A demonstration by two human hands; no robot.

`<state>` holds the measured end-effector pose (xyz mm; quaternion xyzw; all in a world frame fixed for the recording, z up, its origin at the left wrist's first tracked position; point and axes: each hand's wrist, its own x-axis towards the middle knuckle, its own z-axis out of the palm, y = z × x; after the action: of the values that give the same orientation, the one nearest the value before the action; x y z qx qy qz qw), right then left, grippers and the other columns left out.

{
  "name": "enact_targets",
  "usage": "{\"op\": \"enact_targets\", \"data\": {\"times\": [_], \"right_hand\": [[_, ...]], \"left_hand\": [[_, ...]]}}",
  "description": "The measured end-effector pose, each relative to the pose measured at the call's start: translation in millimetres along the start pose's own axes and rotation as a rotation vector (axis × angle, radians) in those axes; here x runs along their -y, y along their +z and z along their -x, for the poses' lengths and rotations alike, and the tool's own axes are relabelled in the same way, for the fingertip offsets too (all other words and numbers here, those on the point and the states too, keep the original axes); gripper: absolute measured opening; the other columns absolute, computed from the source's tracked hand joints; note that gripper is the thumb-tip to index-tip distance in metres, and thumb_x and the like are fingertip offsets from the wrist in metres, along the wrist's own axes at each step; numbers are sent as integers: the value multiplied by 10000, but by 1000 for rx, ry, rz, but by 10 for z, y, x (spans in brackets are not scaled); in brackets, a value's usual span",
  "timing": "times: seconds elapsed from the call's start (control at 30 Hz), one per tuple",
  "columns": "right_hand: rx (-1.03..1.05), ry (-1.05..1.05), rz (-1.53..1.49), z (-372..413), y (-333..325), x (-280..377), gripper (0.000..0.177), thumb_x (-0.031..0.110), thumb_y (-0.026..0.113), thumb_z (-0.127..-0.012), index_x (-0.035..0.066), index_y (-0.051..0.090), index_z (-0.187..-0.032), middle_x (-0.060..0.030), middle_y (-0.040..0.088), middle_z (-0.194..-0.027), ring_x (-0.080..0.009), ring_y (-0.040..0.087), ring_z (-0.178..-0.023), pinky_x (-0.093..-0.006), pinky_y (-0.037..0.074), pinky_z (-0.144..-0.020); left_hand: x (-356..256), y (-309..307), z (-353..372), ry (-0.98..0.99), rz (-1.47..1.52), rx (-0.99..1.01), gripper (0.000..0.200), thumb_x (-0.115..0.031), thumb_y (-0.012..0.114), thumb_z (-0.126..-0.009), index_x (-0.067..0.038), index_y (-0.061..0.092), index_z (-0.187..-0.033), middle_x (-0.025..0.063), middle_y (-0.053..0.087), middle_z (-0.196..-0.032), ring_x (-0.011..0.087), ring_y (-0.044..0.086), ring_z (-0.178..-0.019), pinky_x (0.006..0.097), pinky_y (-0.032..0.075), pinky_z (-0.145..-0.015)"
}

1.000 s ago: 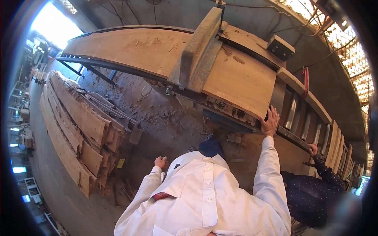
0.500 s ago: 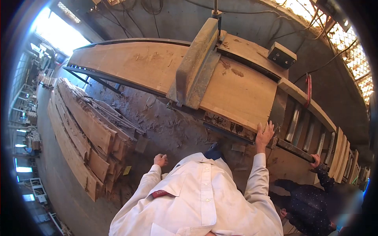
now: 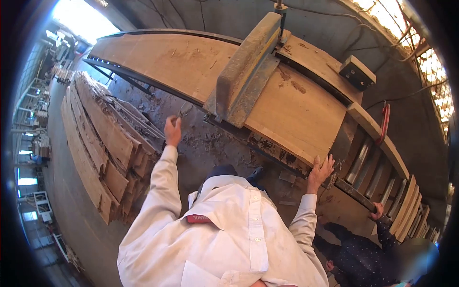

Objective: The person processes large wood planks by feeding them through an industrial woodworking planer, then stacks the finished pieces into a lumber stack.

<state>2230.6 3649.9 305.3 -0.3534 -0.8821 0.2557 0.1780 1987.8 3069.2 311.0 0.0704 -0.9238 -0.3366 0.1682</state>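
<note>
My right hand (image 3: 320,172) is open, its fingers spread over the near right end of a wide wooden board (image 3: 296,119). That board lies flat on the machine bed and passes under a dusty metal bridge (image 3: 248,67). On the bridge's far side, a long wooden surface (image 3: 162,55) stretches away to the left. My left hand (image 3: 172,131) hangs in the air over the floor, between the machine and a stack of planks (image 3: 110,148). Its fingers are loosely bent, with the thumb apart and nothing visible in them.
Metal rollers (image 3: 358,160) continue right of the bed, beside a wooden rail with a red clamp (image 3: 384,123). A co-worker in a dark dotted shirt (image 3: 363,253) stands there, one hand (image 3: 378,211) on the roller frame. Shavings cover the floor (image 3: 201,143).
My left hand has moved forward and left, rising from beside my body towards the plank stack. My right hand stays at the board's end. The view has shifted slightly.
</note>
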Motion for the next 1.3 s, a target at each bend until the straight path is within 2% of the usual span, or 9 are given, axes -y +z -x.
{"op": "enact_targets", "data": {"times": [0.23, 0.33, 0.53, 0.63, 0.87, 0.97, 1.07, 1.17, 1.3], "right_hand": [[11, 11, -15, -17, 73, -98, 702, 544, 497, -1034, 14, 455, -1493, -141, 347, -1630, -321, 172, -1558, -516, 46, -1252], [-38, 43, 4, -9, 88, 5, 648, 511, 507, -1033, 9, 516, -1443, -176, 417, -1576, -358, 288, -1507, -500, 155, -1236], [-74, 283, 286, -60, 68, 416, 583, 485, 549, -996, -22, 651, -1266, -282, 603, -1303, -433, 590, -1166, -503, 462, -990], [-112, 211, 279, -49, 172, 142, 577, 497, 564, -986, -9, 672, -1241, -308, 648, -1184, -456, 621, -1089, -517, 484, -934], [-171, 240, 159, 708, 96, 216, 603, 484, 607, -976, -76, 657, -1195, -298, 659, -1152, -438, 615, -1094, -492, 479, -952], [-35, 343, -108, 717, -94, 256, 587, 491, 651, -965, -81, 665, -1096, -211, 694, -1056, -321, 665, -983, -411, 530, -861], [82, 636, -458, 504, -230, 169, 575, 531, 684, -945, -42, 674, -983, -121, 689, -916, -196, 660, -818, -321, 531, -694], [155, 707, -367, 427, -270, 244, 614, 596, 670, -935, -17, 676, -894, -72, 664, -817, -134, 612, -677, -294, 473, -556], [252, 686, -261, 341, -173, -54, 687, 686, 677, -879, 4, 626, -945, -65, 630, -859, -160, 619, -702, -319, 512, -542]], "left_hand": [[-286, 258, -1083, 281, -93, -46, 480, -299, 679, -940, 0, 561, -1297, 227, 526, -1419, 408, 462, -1350, 465, 369, -1149], [-297, 374, -1405, 380, -227, 33, 559, -373, 626, -967, -16, 516, -1381, 224, 463, -1494, 398, 372, -1435, 469, 278, -1208], [-27, 801, -1580, 402, -351, 105, 734, -534, 465, -1013, -56, 347, -1557, 211, 229, -1650, 387, 122, -1549, 511, 62, -1260], [3, 753, -1591, 411, -363, 146, 752, -545, 446, -1020, -60, 313, -1580, 215, 187, -1664, 401, 71, -1555, 530, 24, -1256], [235, 420, -1413, 455, -348, 138, 751, -543, 443, -1026, -62, 305, -1586, 219, 180, -1667, 400, 78, -1556, 525, 23, -1259], [190, 344, -1436, 451, -344, 133, 741, -536, 445, -1027, -57, 316, -1578, 217, 204, -1658, 394, 100, -1553, 511, 38, -1262], [106, 344, -1383, 436, -332, 112, 732, -515, 489, -1016, -30, 360, -1549, 215, 267, -1637, 391, 148, -1545, 508, 56, -1262], [-44, 411, -1230, 404, -286, 92, 730, -508, 530, -996, -2, 411, -1509, 216, 328, -1610, 392, 198, -1532, 515, 66, -1261], [-429, 618, -884, 370, -171, 29, 749, -516, 576, -955, 14, 454, -1471, 215, 368, -1587, 389, 238, -1518, 562, 54, -1253]]}}
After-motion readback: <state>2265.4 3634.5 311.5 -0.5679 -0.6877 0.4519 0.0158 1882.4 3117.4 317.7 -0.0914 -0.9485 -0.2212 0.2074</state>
